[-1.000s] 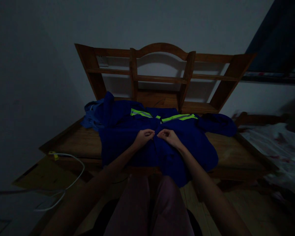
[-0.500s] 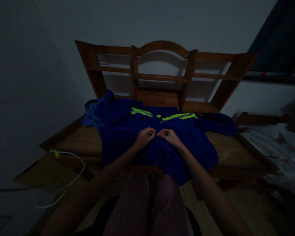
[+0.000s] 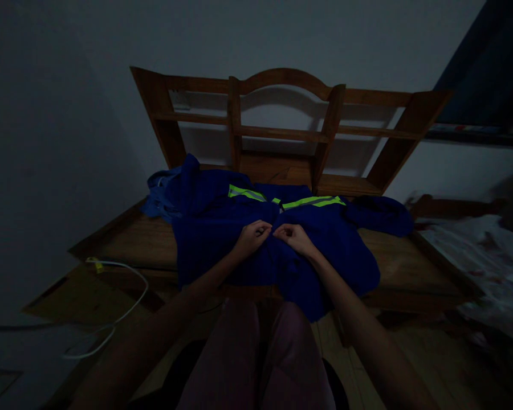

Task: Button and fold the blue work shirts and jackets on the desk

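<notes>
A dark blue work jacket (image 3: 214, 245) with yellow-green and grey reflective strips (image 3: 314, 202) lies spread over the wooden desk, its lower edge hanging past the front. At the jacket's middle opening, my left hand (image 3: 254, 234) pinches the cloth edge from the left. Close beside it, my right hand (image 3: 294, 236) pinches the facing edge, fingertips almost meeting the other hand's. Whether a button or fastener sits between the fingers is too dark to tell. Lighter blue cloth (image 3: 160, 196) is bunched by the left sleeve.
Behind the jacket rises a wooden shelf rack (image 3: 282, 135) against the wall. A white cable (image 3: 141, 296) loops at the left of the desk (image 3: 132, 242). Pale plastic-like sheeting (image 3: 487, 256) lies at the right. My legs are under the desk's front edge.
Both hands stay at the jacket's front opening with only slight finger movement. The view has shifted very slightly.
</notes>
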Demonstrator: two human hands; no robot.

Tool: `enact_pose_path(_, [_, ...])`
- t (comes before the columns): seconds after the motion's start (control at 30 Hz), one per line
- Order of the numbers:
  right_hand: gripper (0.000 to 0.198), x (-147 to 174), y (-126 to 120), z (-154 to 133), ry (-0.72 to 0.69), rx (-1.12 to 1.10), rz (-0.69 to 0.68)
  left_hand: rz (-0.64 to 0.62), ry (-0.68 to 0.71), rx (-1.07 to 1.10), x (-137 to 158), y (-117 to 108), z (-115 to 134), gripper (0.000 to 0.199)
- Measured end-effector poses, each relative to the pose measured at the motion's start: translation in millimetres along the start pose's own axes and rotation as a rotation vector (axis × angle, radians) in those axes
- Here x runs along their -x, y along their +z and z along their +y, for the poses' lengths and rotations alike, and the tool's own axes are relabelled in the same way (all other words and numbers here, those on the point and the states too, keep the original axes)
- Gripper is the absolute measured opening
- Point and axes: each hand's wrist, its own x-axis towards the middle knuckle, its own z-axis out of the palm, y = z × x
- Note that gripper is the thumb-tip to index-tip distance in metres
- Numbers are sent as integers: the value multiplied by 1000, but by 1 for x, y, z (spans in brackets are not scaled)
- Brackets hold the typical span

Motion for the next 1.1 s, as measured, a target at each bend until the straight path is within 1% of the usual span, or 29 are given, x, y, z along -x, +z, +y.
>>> enact_pose_path(0.23, [27,1,1,-3,17,-20,31,-8,-19,47,0,1,0,20])
enact_pose_path(0.5, [30,-3,3,5,-19,-63,50,-10,-53,70,1,1,3,18])
enact_pose_path(0.67, [30,-3,2,3,-19,-126,23,48,-65,84,1,2,5,17])
enact_pose_path(0.73, [28,-3,2,2,-12,-132,21,66,-83,100,1,3,2,21])
enact_pose_path(0.8, [26,-3,3,4,-10,-121,19,57,-113,100,0,4,-4,25])
enact_pose_path(0.97, [22,-5,3,9,-15,-104,25,59,-174,40,0,7,-20,32])
enact_pose_path(1.1, [23,-4,3,8,-6,-113,23,81,-167,-17,1,5,-19,31])
